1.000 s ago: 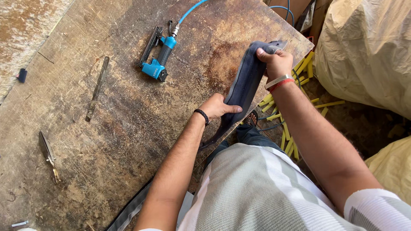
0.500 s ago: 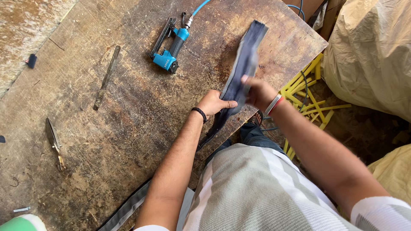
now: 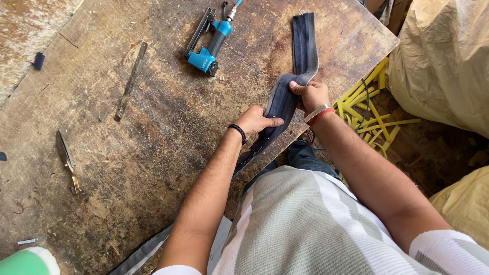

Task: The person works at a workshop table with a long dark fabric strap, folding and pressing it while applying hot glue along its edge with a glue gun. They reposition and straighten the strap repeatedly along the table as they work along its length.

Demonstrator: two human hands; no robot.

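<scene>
A long dark blue-grey fabric strip (image 3: 304, 46) lies along the right part of a worn wooden table (image 3: 153, 147) and hangs over its near edge. My left hand (image 3: 257, 121) presses flat on the strip's lower stretch near the table edge. My right hand (image 3: 309, 94) pinches the strip at a fold, just beyond the left hand. A black band circles my left wrist; a white and red band circles the right one.
A blue pneumatic stapler (image 3: 210, 43) with a hose lies at the table's far side. A long metal bar (image 3: 130, 81) and scissors (image 3: 67, 160) lie to the left. Yellow plastic strips (image 3: 372, 109) and large tan sacks (image 3: 448, 61) fill the floor at right.
My right hand has slid back along the strip toward me, from its far end to a spot next to the left hand. The strip's far end now lies flat on the table.
</scene>
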